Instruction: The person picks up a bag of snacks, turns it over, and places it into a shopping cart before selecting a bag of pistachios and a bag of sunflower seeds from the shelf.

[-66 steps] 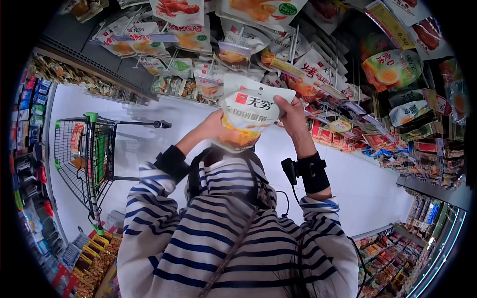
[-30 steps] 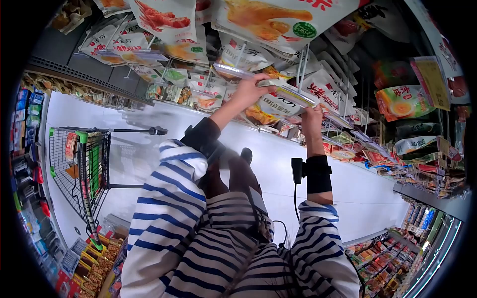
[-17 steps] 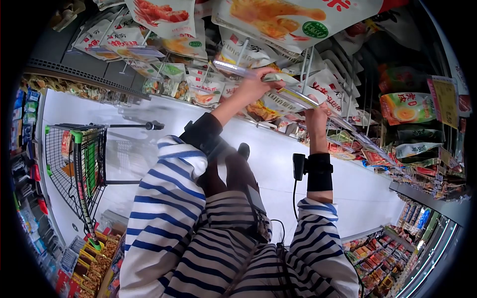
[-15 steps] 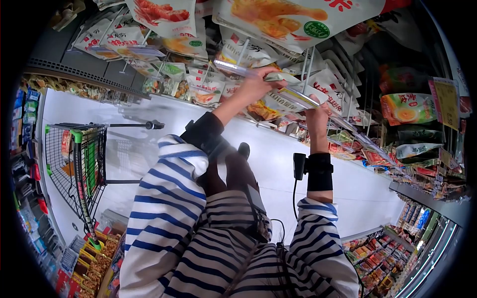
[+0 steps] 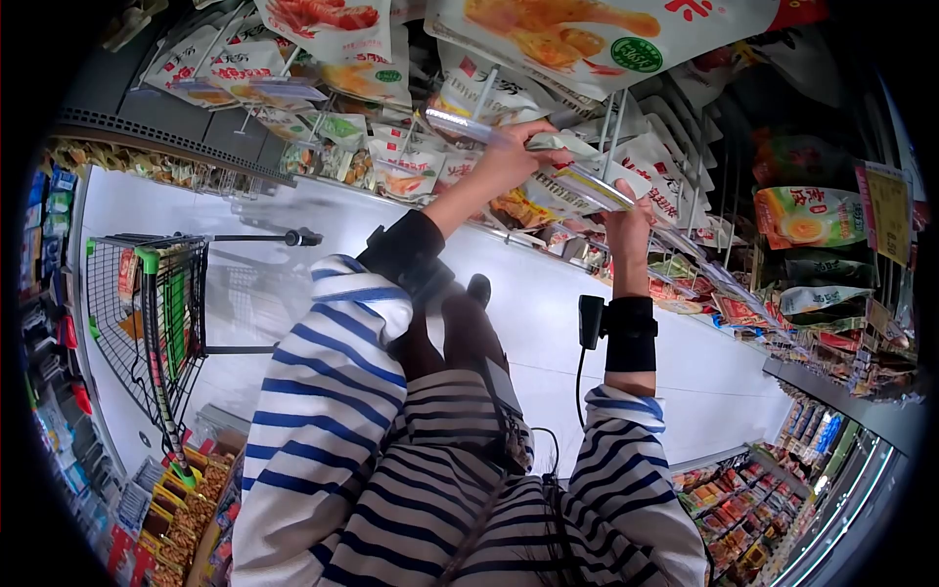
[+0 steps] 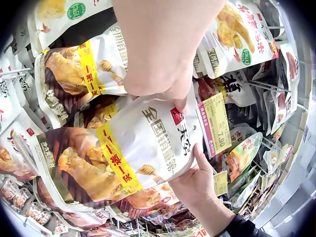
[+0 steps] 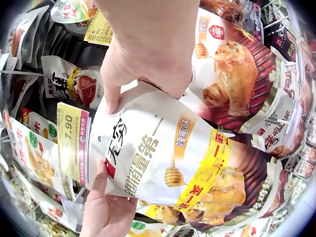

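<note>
Both hands grip a white snack package (image 5: 553, 201) by its top corners, among the hanging packages of the rack. The left hand (image 5: 509, 161) (image 6: 158, 61) (image 7: 108, 215) has its thumb on the front face of the package (image 7: 143, 143). Across from it, the right hand (image 5: 629, 230) (image 7: 148, 61) (image 6: 197, 190) pinches the other corner, its thumb on the front too. Drumstick pictures and a yellow band show on the package (image 6: 123, 153). A yellow price tag (image 6: 216, 123) (image 7: 73, 143) marked 7.90 stands right beside its top edge. Behind the package, the hook end is hidden.
Similar packages (image 6: 74, 69) (image 7: 232, 74) hang close on both sides. A clear label rail (image 5: 685, 245) crosses near the hands. A large package (image 5: 577, 39) hangs overhead. On the left of the floor stands a shopping cart (image 5: 147, 313) with items inside.
The package has moved from in front of the chest out to the rack, with both hands still gripping it. Over the last half second, the hands have hardly moved.
</note>
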Action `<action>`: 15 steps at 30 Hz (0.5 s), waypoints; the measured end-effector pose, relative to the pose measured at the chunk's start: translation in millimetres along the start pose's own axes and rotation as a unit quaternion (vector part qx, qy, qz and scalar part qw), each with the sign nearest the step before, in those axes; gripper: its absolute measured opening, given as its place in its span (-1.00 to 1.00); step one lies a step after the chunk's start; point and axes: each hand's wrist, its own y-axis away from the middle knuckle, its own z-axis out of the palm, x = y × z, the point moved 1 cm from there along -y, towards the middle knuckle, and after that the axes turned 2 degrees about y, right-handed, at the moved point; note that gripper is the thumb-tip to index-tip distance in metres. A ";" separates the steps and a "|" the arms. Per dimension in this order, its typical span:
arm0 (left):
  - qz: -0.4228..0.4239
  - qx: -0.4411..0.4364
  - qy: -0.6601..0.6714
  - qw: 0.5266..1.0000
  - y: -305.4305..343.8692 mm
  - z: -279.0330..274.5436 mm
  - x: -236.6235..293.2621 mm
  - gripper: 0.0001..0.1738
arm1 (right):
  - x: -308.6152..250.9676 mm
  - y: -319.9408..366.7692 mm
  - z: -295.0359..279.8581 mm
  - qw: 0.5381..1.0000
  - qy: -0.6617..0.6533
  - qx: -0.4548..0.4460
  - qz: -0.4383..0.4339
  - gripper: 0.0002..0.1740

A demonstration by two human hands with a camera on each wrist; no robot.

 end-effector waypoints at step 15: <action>0.052 0.035 -0.040 0.997 -3.0 6.4 -8.8 -0.49 | 7.5 -11.9 -15.0 0.996 0.065 -0.053 -0.024 -0.80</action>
